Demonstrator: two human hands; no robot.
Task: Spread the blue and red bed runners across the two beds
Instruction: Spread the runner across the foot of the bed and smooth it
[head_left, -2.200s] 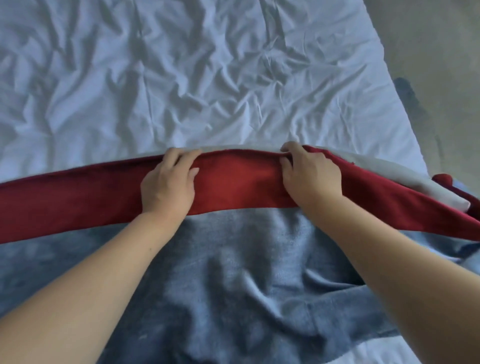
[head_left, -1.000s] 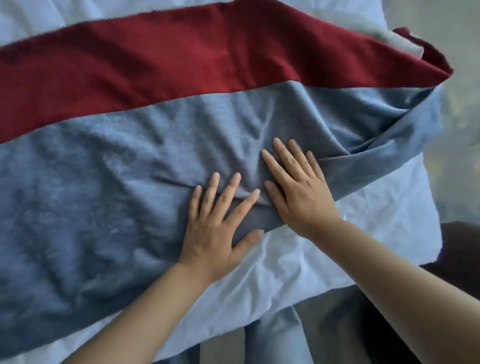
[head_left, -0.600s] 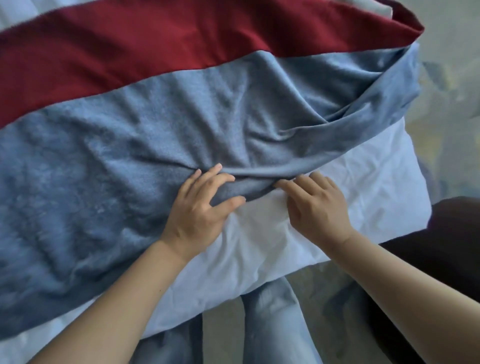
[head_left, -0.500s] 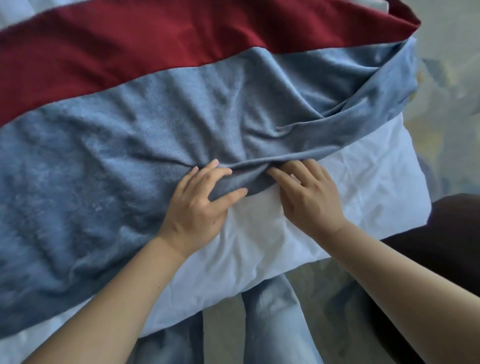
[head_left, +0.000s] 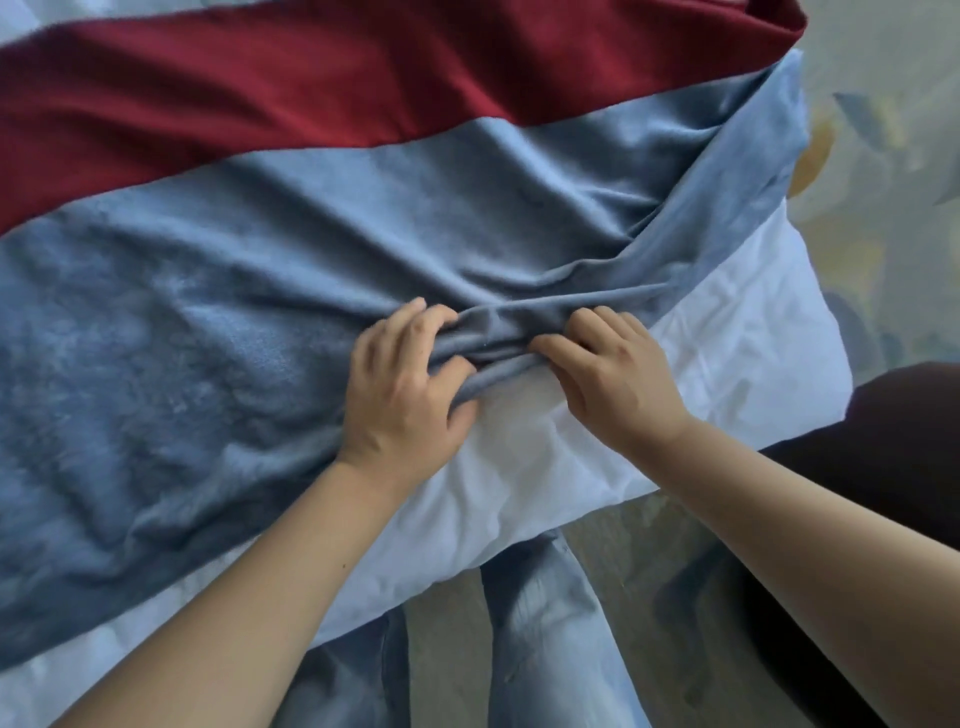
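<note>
Head view: white bed (head_left: 727, 364) fills the frame, red runner (head_left: 363, 88) across the top, blue runner (head_left: 208, 338) bunched below it. Left hand (head_left: 402, 395) and right hand (head_left: 618, 374) each pinch its near edge at centre. Advise drawing that edge evenly toward the lower frame, flattening folds
</note>
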